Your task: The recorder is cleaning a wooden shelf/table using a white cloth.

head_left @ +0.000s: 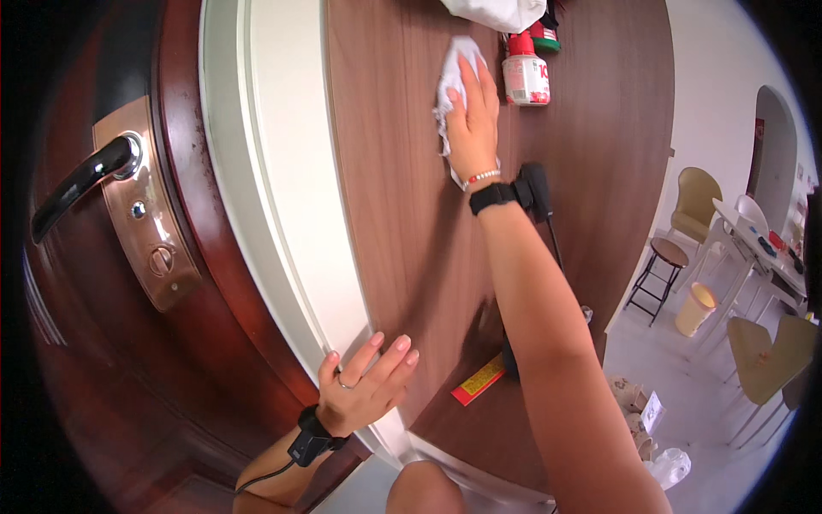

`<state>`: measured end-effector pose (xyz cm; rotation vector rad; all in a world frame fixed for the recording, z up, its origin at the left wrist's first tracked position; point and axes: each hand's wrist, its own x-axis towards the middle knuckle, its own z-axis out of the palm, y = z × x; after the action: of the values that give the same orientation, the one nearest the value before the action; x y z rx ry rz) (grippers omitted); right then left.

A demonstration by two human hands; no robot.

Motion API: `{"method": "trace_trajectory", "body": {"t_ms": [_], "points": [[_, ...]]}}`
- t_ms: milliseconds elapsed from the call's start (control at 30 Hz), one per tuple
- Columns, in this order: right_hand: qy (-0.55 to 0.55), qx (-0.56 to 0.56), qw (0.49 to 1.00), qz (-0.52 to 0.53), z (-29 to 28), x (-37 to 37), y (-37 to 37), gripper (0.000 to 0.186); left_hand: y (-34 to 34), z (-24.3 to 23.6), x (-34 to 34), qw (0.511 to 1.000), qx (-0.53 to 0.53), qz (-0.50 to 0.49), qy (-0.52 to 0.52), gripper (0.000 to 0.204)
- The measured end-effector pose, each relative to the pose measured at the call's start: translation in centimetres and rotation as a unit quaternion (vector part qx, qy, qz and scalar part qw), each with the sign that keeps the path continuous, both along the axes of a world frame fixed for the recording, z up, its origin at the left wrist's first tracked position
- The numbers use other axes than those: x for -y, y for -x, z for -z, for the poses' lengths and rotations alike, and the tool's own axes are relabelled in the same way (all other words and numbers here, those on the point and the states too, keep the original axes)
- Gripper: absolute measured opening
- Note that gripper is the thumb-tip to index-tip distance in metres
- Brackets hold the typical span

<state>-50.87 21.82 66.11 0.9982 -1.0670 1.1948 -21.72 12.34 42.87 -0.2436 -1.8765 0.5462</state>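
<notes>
My right hand [473,116] presses a crumpled white cloth [451,75] flat against a brown wood-grain surface [402,188], fingers spread over it. A beaded bracelet and a black wrist device sit on that wrist. My left hand [366,385] rests open, fingers apart, on the near edge of the same surface beside the white frame [282,171]; it wears a ring and a black wrist strap with a cable.
A red-and-white canister [525,73] stands just right of the cloth, with white fabric [497,13] above it. A small red-and-yellow packet [478,379] lies near my right forearm. A dark red door with a black lever handle [81,180] is at left. Chairs, a stool and a table stand at right.
</notes>
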Motion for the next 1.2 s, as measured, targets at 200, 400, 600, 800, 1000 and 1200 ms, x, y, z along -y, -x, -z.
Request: {"method": "trace_trajectory", "body": {"t_ms": [200, 400, 600, 800, 1000, 1200], "points": [[0.032, 0.295, 0.953, 0.067, 13.9, 1.3, -2.4, 0.051, 0.5, 0.0, 0.1, 1.0, 0.001, 0.014, 0.018, 0.041], [-0.092, 0.081, 0.993, 0.004, 9.2, 2.1, -14.3, 0.064, 0.1, 0.6, 1.0, 0.999, -0.006, 0.03, 0.02, 0.038], [-0.059, -0.111, 0.99, 0.067, -1.5, 0.2, -7.1, 0.06, 0.1, -0.2, 0.1, 1.0, -0.001, 0.015, -0.003, 0.041], [-0.015, 0.02, 1.0, -0.008, 4.8, -0.6, 4.0, 0.05, 0.0, -0.2, -0.3, 0.998, 0.023, -0.057, 0.014, 0.032], [0.028, 0.192, 0.976, -0.094, 18.0, -2.6, 14.1, 0.048, 0.1, -0.4, -0.7, 0.997, 0.044, -0.058, 0.032, 0.036], [0.085, 0.605, 0.788, -0.072, 34.0, -1.5, 10.4, 0.059, -0.1, -0.6, -0.7, 0.996, 0.044, -0.075, 0.028, 0.032]]}}
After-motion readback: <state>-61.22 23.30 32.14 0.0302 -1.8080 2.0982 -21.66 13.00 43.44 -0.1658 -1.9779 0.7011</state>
